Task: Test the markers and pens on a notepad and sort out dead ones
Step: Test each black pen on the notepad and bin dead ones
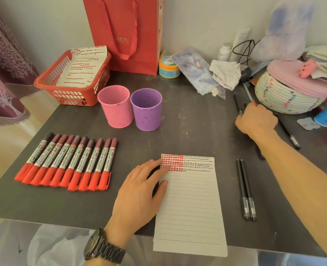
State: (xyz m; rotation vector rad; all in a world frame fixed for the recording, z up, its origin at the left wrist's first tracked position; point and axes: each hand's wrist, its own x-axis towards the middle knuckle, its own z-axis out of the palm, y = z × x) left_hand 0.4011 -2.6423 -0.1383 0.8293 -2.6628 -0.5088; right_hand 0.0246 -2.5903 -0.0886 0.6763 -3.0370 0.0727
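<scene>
A lined notepad (pixel 191 208) lies at the table's front edge, with red and black test marks across its top. My left hand (pixel 139 191) rests flat on its left side, fingers straight. Several red-capped markers (pixel 70 162) lie in a row to the left. Two black pens (pixel 246 191) lie side by side right of the pad. Far right, my right hand (pixel 256 120) reaches over more black pens (pixel 238 103), its fingers curled round a pen there. Another black pen (pixel 290 133) lies just beyond the wrist.
A pink cup (pixel 115 106) and a purple cup (pixel 146 109) stand behind the pad. A red basket (pixel 72 79) with marked sheets sits back left, beside a red bag (pixel 128 33). A woven basket (pixel 285 95) and clutter fill the back right corner.
</scene>
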